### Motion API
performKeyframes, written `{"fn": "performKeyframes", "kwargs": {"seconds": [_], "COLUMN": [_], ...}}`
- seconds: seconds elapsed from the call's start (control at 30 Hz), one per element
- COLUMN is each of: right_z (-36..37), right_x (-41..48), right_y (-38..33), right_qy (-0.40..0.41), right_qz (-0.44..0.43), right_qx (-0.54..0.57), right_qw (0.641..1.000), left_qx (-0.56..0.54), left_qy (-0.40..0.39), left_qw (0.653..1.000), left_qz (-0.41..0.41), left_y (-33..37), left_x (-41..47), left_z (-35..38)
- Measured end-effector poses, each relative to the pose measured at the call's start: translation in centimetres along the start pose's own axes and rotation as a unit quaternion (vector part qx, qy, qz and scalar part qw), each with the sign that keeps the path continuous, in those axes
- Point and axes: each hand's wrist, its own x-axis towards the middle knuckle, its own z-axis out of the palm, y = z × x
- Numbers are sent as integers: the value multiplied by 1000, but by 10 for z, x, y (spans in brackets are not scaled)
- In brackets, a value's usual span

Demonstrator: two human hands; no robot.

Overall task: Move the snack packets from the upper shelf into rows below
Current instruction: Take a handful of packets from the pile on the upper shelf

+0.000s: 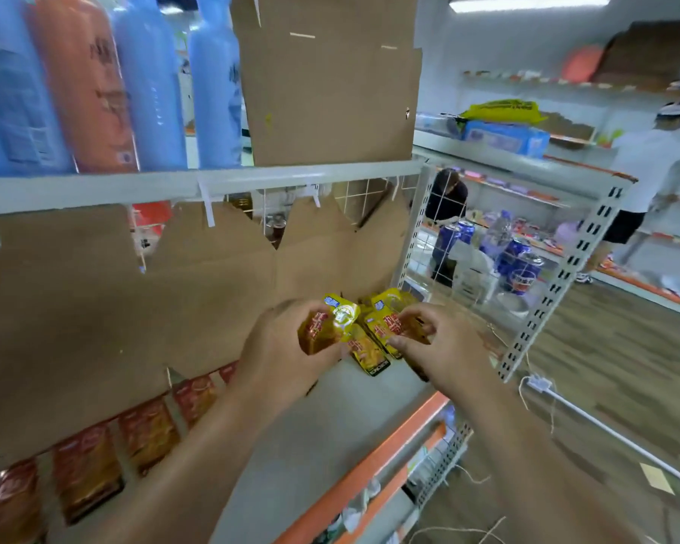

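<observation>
Several yellow snack packets [370, 347] lie in a small pile at the back right of a grey shelf [322, 426], against a torn cardboard backing. My left hand [287, 355] grips one yellow packet [326, 323], lifted slightly off the pile. My right hand [440, 343] pinches another yellow packet [389, 325] between thumb and fingers. A row of red snack packets [146, 433] lies flat along the shelf's left side, partly hidden under the cardboard.
Torn cardboard [95, 308] covers the shelf's back. Blue and orange bottles [146, 84] and a cardboard box [330, 80] stand on the shelf above. A wire mesh panel [444, 237] closes the right end. Two people stand at far shelves on the right.
</observation>
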Motion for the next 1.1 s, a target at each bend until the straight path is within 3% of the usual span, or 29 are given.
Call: {"fn": "performKeyframes", "kwargs": {"seconds": [0.2,0.47,0.77,0.97,1.1], "right_z": [22,42,56,82,103], "right_x": [31,81,177,213,226], "right_y": [48,124,241,281,298], "right_qy": [-30,-42,-78,-115,-87], "right_qz": [34,15,-50,-82,-92], "right_qx": [26,-34,-49,-11,-65], "right_qw": [999,998,994,990,990], "left_qx": [5,18,72,186,227], "left_qy": [5,31,88,152,185], "left_qw": [1000,999,979,961,951], "left_qz": [-19,-36,-167,-138,-102], "left_y": [-28,-43,-49,-57,-65], "left_x": [22,33,48,53,53], "left_z": [50,122,251,306,315]}}
